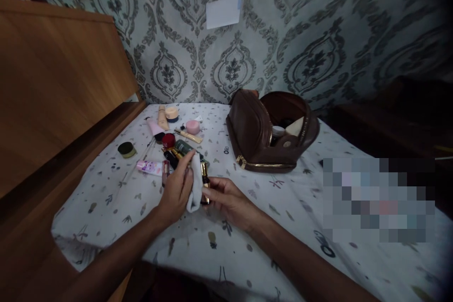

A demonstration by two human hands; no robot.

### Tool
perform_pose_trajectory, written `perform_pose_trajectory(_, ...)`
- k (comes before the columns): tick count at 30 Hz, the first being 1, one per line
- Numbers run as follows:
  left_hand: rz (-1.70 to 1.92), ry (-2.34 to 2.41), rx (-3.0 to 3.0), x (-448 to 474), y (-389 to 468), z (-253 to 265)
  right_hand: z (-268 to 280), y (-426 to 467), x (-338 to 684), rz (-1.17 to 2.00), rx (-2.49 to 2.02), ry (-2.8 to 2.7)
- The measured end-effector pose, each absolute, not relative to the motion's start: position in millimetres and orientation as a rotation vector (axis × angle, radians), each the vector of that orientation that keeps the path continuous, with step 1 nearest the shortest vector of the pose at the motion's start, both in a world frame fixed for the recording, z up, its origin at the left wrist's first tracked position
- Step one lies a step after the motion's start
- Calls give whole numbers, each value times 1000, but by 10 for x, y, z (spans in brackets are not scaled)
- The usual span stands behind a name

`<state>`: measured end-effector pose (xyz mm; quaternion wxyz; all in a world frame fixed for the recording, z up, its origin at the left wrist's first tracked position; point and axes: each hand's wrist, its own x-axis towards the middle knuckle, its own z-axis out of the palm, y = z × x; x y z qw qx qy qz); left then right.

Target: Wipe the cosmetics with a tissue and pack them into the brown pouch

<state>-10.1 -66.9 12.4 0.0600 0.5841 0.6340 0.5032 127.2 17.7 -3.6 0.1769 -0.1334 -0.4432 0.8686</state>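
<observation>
My left hand (177, 190) is closed on a folded white cloth (194, 188), held upright at the middle of the table. Right beside it, my right hand (230, 198) grips a small dark bottle (205, 184) with a gold neck, fingers wrapped about its lower part. The cloth is against or very near the bottle; I cannot tell if they touch. Just behind my left hand lie a dark green tube (184, 147), a red jar (169, 140) and a purple-and-pink printed tube (149, 167).
A brown cosmetic bag (249, 132) stands unzipped at the back right, with containers inside. Further left are a dark-lidded green jar (126, 149), a pink jar (193, 127) and a cream-lidded jar (171, 114). A wooden cabinet (63, 80) borders the left side.
</observation>
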Motion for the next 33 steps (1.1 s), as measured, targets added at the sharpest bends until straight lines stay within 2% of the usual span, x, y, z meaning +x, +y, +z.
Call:
perform_pose_trajectory(9, 1415, 1941, 1762, -177, -670, 142, -19, 174, 1273, 2616, -294, -1142)
perform_pose_trajectory(14, 1264, 1728, 1866, -179, -683, 127, -34, 202, 1253, 2550, -402, -908)
perform_pose_trajectory(18, 1143, 1683, 1917, -186, -677, 86, -54, 235, 1250, 2497, -451, -982)
perform_pose_trajectory(25, 1305, 1908, 1817, -169, -672, 108, -52, 222, 1255, 2474, -373, -1229)
perform_pose_trajectory(33, 1404, 1739, 1473, -245, -628, 168, -95, 193, 1254, 2493, -331, -1396)
